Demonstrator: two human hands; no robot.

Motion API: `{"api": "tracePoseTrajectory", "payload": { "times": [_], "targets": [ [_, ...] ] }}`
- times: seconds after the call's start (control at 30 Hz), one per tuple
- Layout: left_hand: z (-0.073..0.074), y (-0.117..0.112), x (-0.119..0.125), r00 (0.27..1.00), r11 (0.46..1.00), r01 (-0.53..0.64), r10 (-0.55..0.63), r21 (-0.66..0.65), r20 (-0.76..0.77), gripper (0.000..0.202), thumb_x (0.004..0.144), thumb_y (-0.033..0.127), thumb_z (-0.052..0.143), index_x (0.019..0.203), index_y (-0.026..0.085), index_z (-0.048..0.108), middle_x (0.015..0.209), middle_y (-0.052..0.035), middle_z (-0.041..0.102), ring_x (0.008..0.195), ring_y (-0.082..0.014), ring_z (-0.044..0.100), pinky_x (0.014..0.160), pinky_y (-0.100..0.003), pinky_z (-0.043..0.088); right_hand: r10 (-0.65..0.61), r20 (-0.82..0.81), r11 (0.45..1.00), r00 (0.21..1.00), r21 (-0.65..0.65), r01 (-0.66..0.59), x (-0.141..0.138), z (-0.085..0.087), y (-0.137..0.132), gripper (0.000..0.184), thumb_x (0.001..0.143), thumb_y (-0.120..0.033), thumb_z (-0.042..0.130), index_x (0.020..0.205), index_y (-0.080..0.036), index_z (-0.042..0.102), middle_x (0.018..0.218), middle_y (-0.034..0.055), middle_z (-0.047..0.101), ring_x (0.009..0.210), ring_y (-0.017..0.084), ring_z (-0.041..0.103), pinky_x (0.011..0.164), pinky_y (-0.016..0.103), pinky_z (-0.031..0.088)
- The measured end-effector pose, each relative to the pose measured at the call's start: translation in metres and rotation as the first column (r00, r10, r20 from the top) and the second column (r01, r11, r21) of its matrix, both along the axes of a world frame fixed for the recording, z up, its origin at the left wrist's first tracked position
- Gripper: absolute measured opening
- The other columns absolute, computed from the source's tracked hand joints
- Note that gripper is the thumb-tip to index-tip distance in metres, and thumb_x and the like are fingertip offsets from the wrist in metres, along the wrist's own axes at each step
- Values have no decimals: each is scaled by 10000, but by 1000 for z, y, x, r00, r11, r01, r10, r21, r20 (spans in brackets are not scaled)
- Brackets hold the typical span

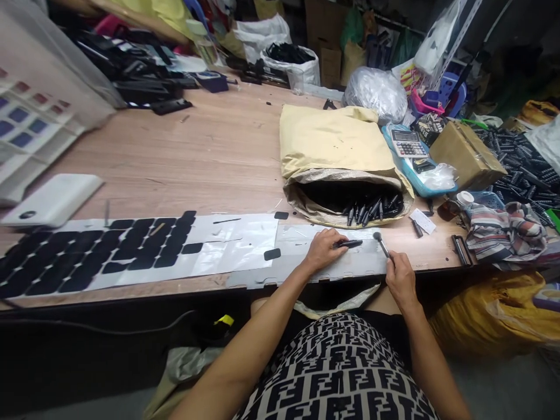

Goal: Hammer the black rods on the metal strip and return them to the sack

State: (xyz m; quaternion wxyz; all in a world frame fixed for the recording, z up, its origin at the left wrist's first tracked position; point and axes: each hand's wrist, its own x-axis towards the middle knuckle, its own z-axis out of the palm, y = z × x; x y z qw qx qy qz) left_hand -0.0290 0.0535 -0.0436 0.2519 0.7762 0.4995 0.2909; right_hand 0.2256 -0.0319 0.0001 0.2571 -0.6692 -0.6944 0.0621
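Observation:
My left hand (324,249) is closed on a small black pen-like piece (353,243) that lies low over a grey-white board (297,265) along the table's front edge. Just to the right, my right hand (400,277) grips a brush (381,244) by its handle, its dark tip pointing up and left toward the piece but apart from it. Beyond both hands a cream sack (336,140) lies on its side, its mouth facing me, with many black pieces (371,211) like the held one inside.
A white sheet with black rounded stickers (144,242) covers the left front. At right are a calculator (408,143) in a blue tray, a cardboard box (468,156), a bottle (457,205) and a striped cloth (505,230). A co-worker's arm (140,22) shows at upper left.

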Motion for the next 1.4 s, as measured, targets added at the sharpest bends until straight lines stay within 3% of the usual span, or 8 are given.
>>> {"api": "tracePoseTrajectory", "payload": {
  "times": [0.13, 0.23, 0.5, 0.7, 1.03, 1.23, 1.4],
  "targets": [
    [2, 1, 0, 1000, 1000, 14, -14, -20, -12, 220, 835, 307, 708, 1042, 244, 746, 924, -32, 655, 938, -229, 569, 873, -370, 412, 28, -226, 1000, 974, 9, -27, -11, 11, -6, 313, 1000, -308, 422, 1198, -182, 628, 1100, 100, 666, 1010, 214, 631, 901, 349, 509],
    [5, 0, -1, 1000, 999, 8, -9, -36, -26, 214, 838, 328, 710, 1035, 257, 756, 902, -25, 654, 927, -226, 563, 867, -373, 405, 106, -276, 994, 955, 18, -105, -24, 13, -7, 290, 998, -290, 437, 1169, -178, 642, 1066, 98, 674, 998, 206, 642, 914, 348, 521],
    [6, -1, 0, 999, 1000, 8, -9, -25, -40, 214, 862, 360, 692, 1043, 279, 775, 889, -33, 661, 927, -231, 554, 870, -382, 399, 230, -200, 969, 952, 140, -204, -46, 5, -10, 345, 1012, -232, 418, 1283, -187, 626, 1076, 118, 658, 1015, 206, 640, 945, 363, 537],
    [7, 0, 0, 999, 999, 16, -17, -33, -43, 225, 854, 361, 696, 1048, 281, 775, 889, -35, 660, 918, -232, 553, 854, -380, 391, 222, -146, 972, 964, 108, -208, -46, -3, -10, 355, 1020, -234, 390, 1275, -178, 631, 1014, 106, 656, 956, 200, 644, 909, 345, 547],
    [10, 0, 1, 999, 998, 2, -4, -69, -34, 204, 856, 359, 689, 1029, 286, 769, 882, -27, 656, 916, -229, 555, 841, -376, 382, 266, -181, 963, 947, 97, -252, -59, 3, -9, 348, 1016, -216, 404, 1283, -182, 624, 1034, 98, 655, 971, 186, 648, 904, 321, 544],
    [11, 0, 2, 1000, 997, -8, 7, -75, -13, 221, 827, 331, 705, 1032, 281, 770, 875, -24, 659, 915, -232, 561, 862, -383, 393, 212, -151, 975, 966, 95, -199, -47, -3, -2, 337, 1014, -224, 416, 1264, -172, 637, 1039, 99, 659, 974, 190, 642, 904, 314, 527],
    [8, 0, 0, 1000, 997, 4, -6, -75, -18, 210, 860, 357, 669, 1029, 270, 758, 881, -27, 660, 924, -235, 561, 877, -385, 391, 63, 91, 991, 994, 111, -73, -27, -7, 5, 343, 1004, -208, 416, 1241, -183, 663, 984, 96, 649, 921, 211, 604, 827, 317, 489]
  ]
}}
